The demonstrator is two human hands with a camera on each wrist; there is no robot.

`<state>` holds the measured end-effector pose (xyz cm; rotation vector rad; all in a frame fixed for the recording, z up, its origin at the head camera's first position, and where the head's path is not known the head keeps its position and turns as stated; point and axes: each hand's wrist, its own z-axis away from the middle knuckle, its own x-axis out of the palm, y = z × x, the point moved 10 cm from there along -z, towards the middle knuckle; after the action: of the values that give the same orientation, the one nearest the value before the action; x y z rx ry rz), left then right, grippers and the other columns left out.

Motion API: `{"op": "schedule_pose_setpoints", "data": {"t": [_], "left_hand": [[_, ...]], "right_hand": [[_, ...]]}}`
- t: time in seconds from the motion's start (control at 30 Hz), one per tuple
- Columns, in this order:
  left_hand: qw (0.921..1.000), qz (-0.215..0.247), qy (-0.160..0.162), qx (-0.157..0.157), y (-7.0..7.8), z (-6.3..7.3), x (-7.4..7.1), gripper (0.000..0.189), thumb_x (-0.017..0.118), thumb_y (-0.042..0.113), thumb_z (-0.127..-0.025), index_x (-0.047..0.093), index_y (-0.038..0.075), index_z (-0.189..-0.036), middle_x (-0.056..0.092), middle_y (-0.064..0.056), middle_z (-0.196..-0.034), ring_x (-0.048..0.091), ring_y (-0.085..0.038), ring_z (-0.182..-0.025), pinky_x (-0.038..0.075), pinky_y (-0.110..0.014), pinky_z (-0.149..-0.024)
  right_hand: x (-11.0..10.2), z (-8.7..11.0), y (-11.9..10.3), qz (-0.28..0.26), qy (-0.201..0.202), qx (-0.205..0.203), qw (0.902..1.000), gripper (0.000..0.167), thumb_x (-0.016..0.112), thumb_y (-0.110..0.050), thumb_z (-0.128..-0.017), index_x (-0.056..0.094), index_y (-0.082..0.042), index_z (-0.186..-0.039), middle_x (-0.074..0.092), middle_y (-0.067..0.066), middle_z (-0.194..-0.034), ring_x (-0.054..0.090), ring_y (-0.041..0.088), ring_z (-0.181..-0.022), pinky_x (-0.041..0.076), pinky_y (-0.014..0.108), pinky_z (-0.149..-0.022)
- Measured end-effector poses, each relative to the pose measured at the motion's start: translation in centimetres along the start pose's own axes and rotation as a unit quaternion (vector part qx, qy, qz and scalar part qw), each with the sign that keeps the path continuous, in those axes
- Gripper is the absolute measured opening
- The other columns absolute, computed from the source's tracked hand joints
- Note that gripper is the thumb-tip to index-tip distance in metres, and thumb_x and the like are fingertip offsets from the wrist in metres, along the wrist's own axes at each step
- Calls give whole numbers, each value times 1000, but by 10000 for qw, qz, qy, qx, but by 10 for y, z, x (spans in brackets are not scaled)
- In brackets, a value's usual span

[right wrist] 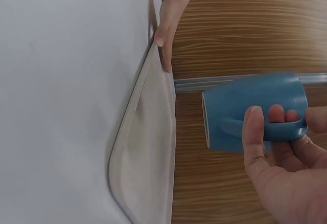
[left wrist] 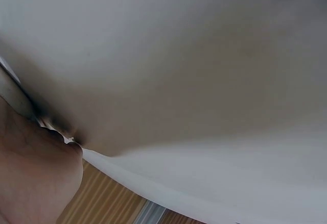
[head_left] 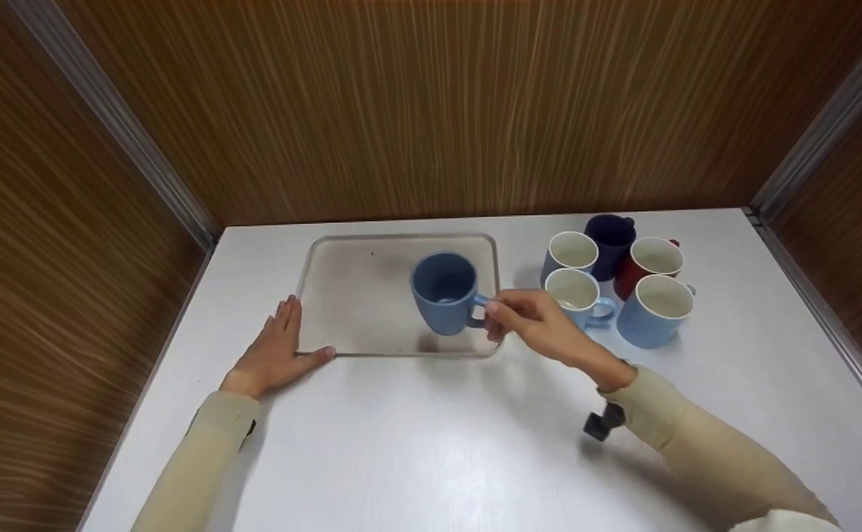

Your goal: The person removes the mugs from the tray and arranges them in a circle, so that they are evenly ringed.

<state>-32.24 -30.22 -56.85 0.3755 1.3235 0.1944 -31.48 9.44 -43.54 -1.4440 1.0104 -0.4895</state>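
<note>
A blue mug (head_left: 443, 299) is held up over the right part of a pale rectangular tray (head_left: 350, 310). My right hand (head_left: 538, 325) grips it by the handle, which points right. In the right wrist view the thumb and fingers close round the handle of the mug (right wrist: 255, 106), and the mug is raised off the tray (right wrist: 148, 147). My left hand (head_left: 274, 353) rests at the tray's front left corner, fingers straight along the left side and thumb on the front edge. Only the base of the left hand (left wrist: 38, 173) shows in the left wrist view.
Several mugs stand grouped right of the tray: a dark blue mug (head_left: 611, 240), a red mug (head_left: 649, 262), a light blue mug (head_left: 653, 314) and others with pale insides. Wood-grain panels (head_left: 438, 111) enclose the white table (head_left: 416, 443) at back and sides.
</note>
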Motion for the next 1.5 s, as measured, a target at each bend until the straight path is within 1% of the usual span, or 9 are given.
{"op": "schedule_pose_setpoints", "data": {"t": [0.17, 0.4, 0.53, 0.7, 0.83, 1.0, 1.13, 1.23, 1.5], "left_hand": [[9999, -67, 33, 88, 3, 1, -1, 129, 51, 87, -93, -4, -2, -169, -6, -23, -179, -2, -44, -166, 10, -59, -135], [10000, -57, -2, 17, 1, 4, -1, 130, 50, 88, -92, -6, 0, -170, -8, -21, -179, -4, -42, -166, 9, -60, -134], [10000, -41, -12, 7, 0, 6, -1, 130, 51, 88, -92, -6, 1, -170, -9, -21, -179, -5, -42, -166, 9, -60, -134], [10000, -3, 13, 33, 2, 9, -3, 130, 51, 87, -92, -5, 0, -170, -7, -22, -179, -4, -43, -166, 9, -61, -134], [10000, -17, -3, 6, 1, 11, -4, 129, 51, 87, -92, -6, 0, -170, -8, -21, -179, -4, -43, -166, 8, -61, -134], [10000, -52, 26, 59, 2, 11, -5, 129, 52, 86, -93, -4, -1, -169, -6, -22, -179, -3, -43, -166, 8, -60, -134], [9999, -46, 35, 86, 3, 9, -4, 129, 53, 85, -93, -4, -3, -169, -6, -23, -179, -4, -42, -167, 6, -57, -135], [9999, -45, 41, 101, 3, 9, -4, 128, 53, 84, -94, -4, -4, -169, -6, -23, -179, -4, -41, -167, 5, -56, -136], [9999, -46, 53, 134, 4, 12, 0, 128, 52, 84, -94, -3, -4, -169, -5, -24, -178, -3, -42, -166, 7, -57, -135]], "right_hand": [[-28, 41, 7, 190, 25, 42, 9998, 23, 59, -9, -110, 72, 7, -101, 74, 22, -88, 73, 15, -80, 64, 27, -81], [-62, 94, 14, 19, -84, 56, 9999, 22, 54, -1, -110, 73, 8, -101, 74, 21, -86, 74, 20, -79, 64, 29, -80], [-80, 121, 20, 59, -176, 109, 9998, 24, 50, 3, -109, 72, 9, -103, 74, 19, -87, 74, 22, -81, 64, 29, -79], [-101, 148, 34, 63, -168, 362, 9992, 26, 47, 3, -109, 71, 10, -103, 76, 15, -87, 74, 21, -82, 64, 30, -80], [-116, 162, 46, 73, -38, 554, 9984, 26, 48, 3, -109, 70, 15, -104, 77, 13, -89, 74, 20, -82, 64, 29, -82], [-129, 171, 56, 48, 134, 747, 9971, 26, 48, 2, -110, 69, 14, -101, 78, 10, -89, 75, 19, -82, 64, 28, -82], [-135, 177, 64, -266, 238, 904, 9953, 25, 48, 2, -110, 65, 20, -103, 77, 6, -92, 76, 17, -86, 64, 26, -86], [-138, 180, 69, -494, 297, 944, 9939, 26, 48, 3, -110, 61, 25, -107, 76, 4, -94, 76, 16, -89, 64, 25, -88], [-145, 187, 78, -616, 386, 942, 9929, 29, 45, 2, -112, 59, 27, -111, 75, 4, -98, 76, 17, -92, 64, 26, -89]]}}
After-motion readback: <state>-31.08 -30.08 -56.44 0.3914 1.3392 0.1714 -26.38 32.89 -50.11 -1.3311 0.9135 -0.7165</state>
